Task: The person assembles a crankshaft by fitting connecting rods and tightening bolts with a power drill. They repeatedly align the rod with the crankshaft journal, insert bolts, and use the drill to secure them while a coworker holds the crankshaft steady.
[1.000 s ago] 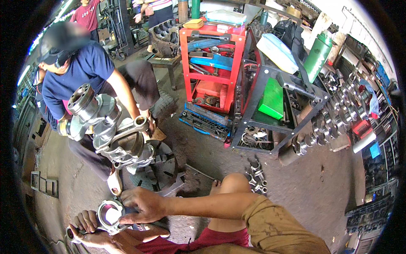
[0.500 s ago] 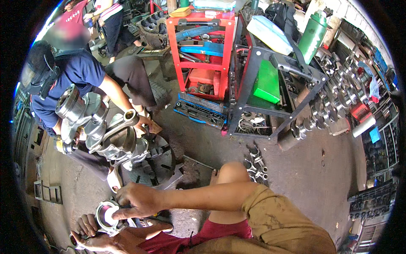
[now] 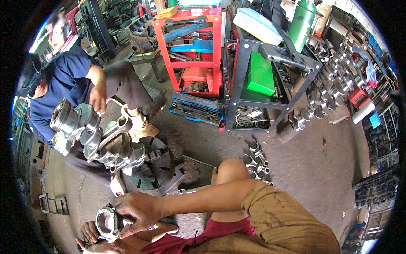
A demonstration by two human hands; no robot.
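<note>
**Hands hold round metal part low at left; camera view lifted**

Since the earlier pictures the view has tipped upward: the red tool cart (image 3: 192, 51) and the dark steel rack (image 3: 270, 80) now sit nearer the top edge, and the co-worker (image 3: 63, 84) with the crankshaft (image 3: 95, 139) has shifted higher and leftward. Both hands have stayed low at left on the same part.

Right hand (image 3: 137, 211): reaches across from the right, fingers closed over the top and near side of a round metal ring-shaped part (image 3: 106, 222), holding it.

Left hand (image 3: 91, 237): lies beneath and to the left of the part, at the lower edge. Fingers curl upward around its underside; the grip is partly hidden, so its firmness cannot be told.

Part location: low left, between the two hands, above the person's red shorts (image 3: 211, 237).

Surroundings: co-worker in a blue shirt steadies the crankshaft upright-tilted on a round dark chuck plate (image 3: 154, 169). Loose connecting rods (image 3: 258, 163) lie on the concrete floor (image 3: 321, 169) just beyond the person's bent knee. A second crankshaft (image 3: 325, 97) leans by the rack, under a green cylinder (image 3: 302, 23).
</note>
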